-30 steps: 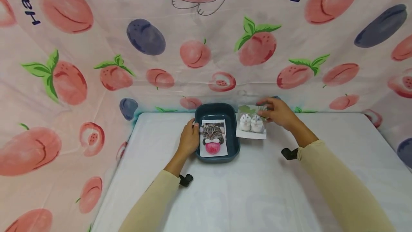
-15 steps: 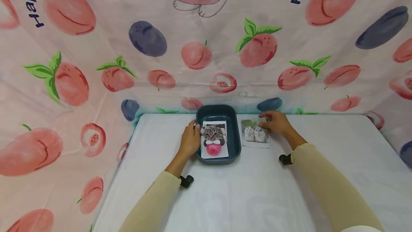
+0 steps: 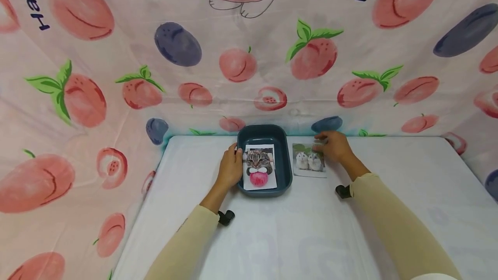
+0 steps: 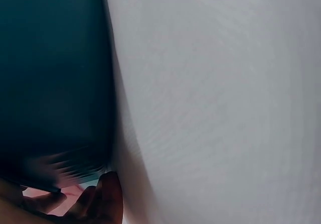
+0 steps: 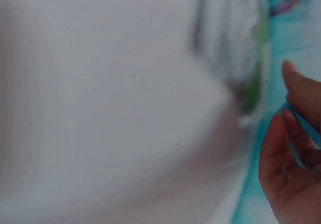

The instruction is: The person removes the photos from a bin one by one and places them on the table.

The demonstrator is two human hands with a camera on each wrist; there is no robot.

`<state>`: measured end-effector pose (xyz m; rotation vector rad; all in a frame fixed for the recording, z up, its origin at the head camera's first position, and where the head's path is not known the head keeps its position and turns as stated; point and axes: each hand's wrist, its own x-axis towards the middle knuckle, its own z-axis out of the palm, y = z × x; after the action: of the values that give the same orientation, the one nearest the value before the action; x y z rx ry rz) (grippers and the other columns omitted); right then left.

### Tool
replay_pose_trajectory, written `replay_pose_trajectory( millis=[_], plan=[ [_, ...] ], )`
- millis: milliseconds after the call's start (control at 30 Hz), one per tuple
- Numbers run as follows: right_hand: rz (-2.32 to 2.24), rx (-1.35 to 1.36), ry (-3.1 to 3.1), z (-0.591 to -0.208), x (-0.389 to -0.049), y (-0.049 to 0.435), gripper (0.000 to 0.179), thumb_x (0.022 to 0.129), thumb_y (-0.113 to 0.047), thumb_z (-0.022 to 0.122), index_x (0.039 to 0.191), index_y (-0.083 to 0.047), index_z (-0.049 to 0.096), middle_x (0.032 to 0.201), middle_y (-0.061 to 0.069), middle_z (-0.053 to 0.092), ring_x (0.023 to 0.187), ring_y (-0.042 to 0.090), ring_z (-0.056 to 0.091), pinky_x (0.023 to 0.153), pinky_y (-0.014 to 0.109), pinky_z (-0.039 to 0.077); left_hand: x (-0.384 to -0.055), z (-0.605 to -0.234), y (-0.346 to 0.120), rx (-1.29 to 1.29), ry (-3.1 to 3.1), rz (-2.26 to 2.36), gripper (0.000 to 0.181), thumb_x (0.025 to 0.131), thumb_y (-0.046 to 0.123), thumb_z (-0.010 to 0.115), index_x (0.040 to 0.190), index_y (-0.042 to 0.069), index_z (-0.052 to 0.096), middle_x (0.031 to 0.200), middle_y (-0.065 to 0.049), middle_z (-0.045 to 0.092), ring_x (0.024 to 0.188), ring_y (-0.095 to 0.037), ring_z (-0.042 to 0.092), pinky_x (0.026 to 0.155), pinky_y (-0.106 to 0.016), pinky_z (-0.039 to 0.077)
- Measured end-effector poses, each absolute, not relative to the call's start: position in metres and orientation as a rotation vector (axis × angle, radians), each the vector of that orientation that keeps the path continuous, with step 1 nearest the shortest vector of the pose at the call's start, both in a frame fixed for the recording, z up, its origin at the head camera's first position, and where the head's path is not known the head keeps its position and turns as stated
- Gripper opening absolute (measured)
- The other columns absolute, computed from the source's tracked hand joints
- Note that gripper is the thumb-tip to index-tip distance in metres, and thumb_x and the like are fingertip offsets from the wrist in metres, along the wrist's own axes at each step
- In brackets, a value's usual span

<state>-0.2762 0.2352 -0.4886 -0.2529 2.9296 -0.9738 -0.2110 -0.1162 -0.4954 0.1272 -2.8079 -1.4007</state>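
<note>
A dark blue-green plastic tray (image 3: pixel 283 165) stands at the back middle of the white table. In it lies a photo card of a tabby cat with a pink ball (image 3: pixel 260 167). My left hand (image 3: pixel 230 165) grips the tray's left side, thumb at the rim; in the left wrist view its fingers curl by the dark tray wall (image 4: pixel 55 73). Just right of the tray, a photo card of two white hamsters (image 3: pixel 309 161) lies flat on the table. My right hand (image 3: pixel 336 147) hovers at that card's upper right corner. In the right wrist view its fingers are loosely bent, apart from the blurred card (image 5: pixel 235 38).
The white-covered table (image 3: pixel 280 237) ends right behind the tray at a hanging cloth (image 3: pixel 233 25) printed with peaches and blue fruit. More of this cloth hangs on the left and right. Both wrists carry a small black camera (image 3: pixel 226 217).
A second ago my right hand held the hamster card raised and tilted beside the tray. The card came down flat on the table and the hand let it go. My left hand kept its grip.
</note>
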Motion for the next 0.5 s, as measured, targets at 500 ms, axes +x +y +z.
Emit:
replay_pose_trajectory(
  millis=[500],
  plan=[
    [-1.235, -0.491, 2.409, -0.412, -0.284, 0.112, 0.055, 0.091, -0.042, 0.077, 0.134, -0.009, 0.066, 0.127, 0.010, 0.066, 0.109, 0.027, 0.066, 0.096, 0.042, 0.057, -0.211, -0.494, -0.115, 0.135, -2.805, -1.404, 0.054, 0.112, 0.035, 0.036, 0.156, 0.005, 0.036, 0.143, -0.024, 0.052, 0.136, -0.037, 0.050, 0.117, -0.054, 0.037]
  ],
)
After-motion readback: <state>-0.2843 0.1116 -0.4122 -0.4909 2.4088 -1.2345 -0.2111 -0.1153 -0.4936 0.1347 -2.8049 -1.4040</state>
